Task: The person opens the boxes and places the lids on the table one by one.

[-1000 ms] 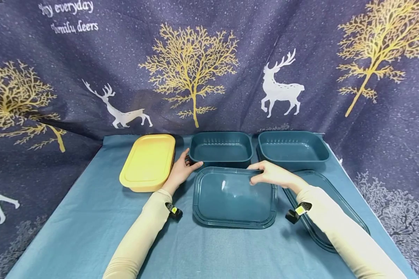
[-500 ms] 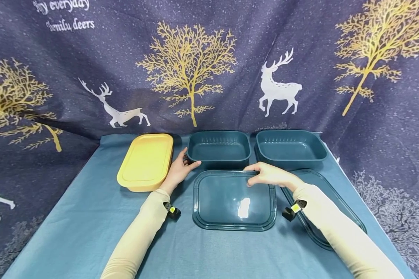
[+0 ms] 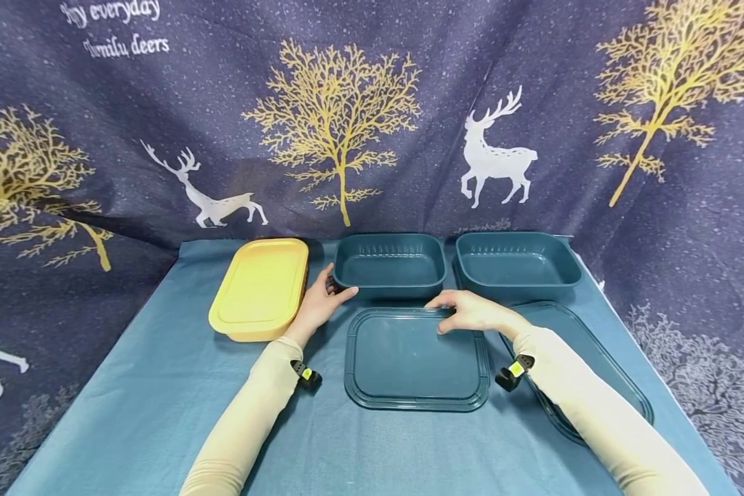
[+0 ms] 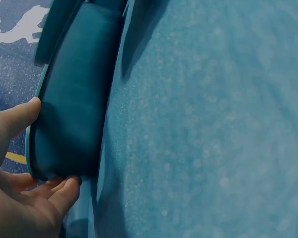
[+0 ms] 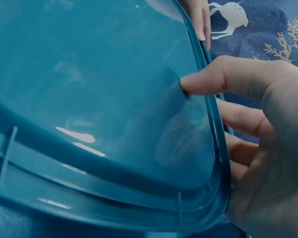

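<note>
My left hand (image 3: 318,305) holds the near left corner of a dark teal food container (image 3: 389,270) at the table's back middle. In the left wrist view, its thumb lies at the rim and its curled fingers press the end wall of that box (image 4: 72,99). A matching teal lid (image 3: 415,358) lies flat, or nearly so, in front of the container. My right hand (image 3: 474,312) pinches the lid's far edge near the right corner. Up close, the thumb sits over the lid (image 5: 114,119) while the other fingers of the right hand (image 5: 273,134) go behind its rim.
A second open teal container (image 3: 517,269) stands at the back right. Another teal lid (image 3: 585,365) lies slanted before it, partly under my right forearm. To the left is a yellow container with its lid on (image 3: 263,286). A patterned curtain (image 3: 372,138) hangs behind the table.
The lid's far edge has come down a little, and the lid now looks flatter. My right hand has shifted slightly left along that edge. The left hand keeps its hold on the container.
</note>
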Tool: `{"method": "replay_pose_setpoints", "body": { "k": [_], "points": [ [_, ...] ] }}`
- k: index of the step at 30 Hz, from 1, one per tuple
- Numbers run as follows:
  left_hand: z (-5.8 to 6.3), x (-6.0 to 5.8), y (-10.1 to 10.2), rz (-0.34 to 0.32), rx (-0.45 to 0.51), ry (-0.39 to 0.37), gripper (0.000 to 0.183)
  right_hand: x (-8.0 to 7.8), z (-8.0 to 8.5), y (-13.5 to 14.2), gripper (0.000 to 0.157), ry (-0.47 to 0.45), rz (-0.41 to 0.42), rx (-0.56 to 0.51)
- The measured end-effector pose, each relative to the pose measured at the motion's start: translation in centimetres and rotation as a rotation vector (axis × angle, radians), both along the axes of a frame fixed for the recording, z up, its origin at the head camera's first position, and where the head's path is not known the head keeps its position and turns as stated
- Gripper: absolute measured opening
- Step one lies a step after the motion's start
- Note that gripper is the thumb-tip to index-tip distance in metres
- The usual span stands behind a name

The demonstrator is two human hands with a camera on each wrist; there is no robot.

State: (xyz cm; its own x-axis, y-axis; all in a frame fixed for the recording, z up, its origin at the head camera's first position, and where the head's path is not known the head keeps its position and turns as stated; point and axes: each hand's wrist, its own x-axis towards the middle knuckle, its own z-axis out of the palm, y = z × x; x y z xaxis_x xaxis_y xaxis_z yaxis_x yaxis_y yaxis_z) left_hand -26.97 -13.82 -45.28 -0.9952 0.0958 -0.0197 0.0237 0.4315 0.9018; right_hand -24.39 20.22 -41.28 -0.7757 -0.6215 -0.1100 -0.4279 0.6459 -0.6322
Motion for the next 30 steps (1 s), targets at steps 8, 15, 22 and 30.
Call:
{"method": "replay_pose_setpoints", "body": {
  "k": [8,15,22,30],
  "points": [
    [-0.2,-0.1,-0.1,0.004,0.016,-0.002,0.091,-0.2,-0.6,-0.7,0.05,-0.002,-0.021,0.02],
    [-0.3,-0.2,-0.2,0.0,0.013,0.011,0.093,-0.4,-1.0,-0.9,0.052,-0.019,-0.015,0.055],
    [-0.2,-0.2,-0.2,0.002,0.014,0.008,0.093,-0.8,-1.5,-1.0,0.052,-0.024,-0.011,0.064],
    [0.1,-0.1,0.0,0.01,0.025,-0.004,0.092,-1.1,-1.9,-1.1,0.053,-0.067,-0.024,0.093]
  ]
}}
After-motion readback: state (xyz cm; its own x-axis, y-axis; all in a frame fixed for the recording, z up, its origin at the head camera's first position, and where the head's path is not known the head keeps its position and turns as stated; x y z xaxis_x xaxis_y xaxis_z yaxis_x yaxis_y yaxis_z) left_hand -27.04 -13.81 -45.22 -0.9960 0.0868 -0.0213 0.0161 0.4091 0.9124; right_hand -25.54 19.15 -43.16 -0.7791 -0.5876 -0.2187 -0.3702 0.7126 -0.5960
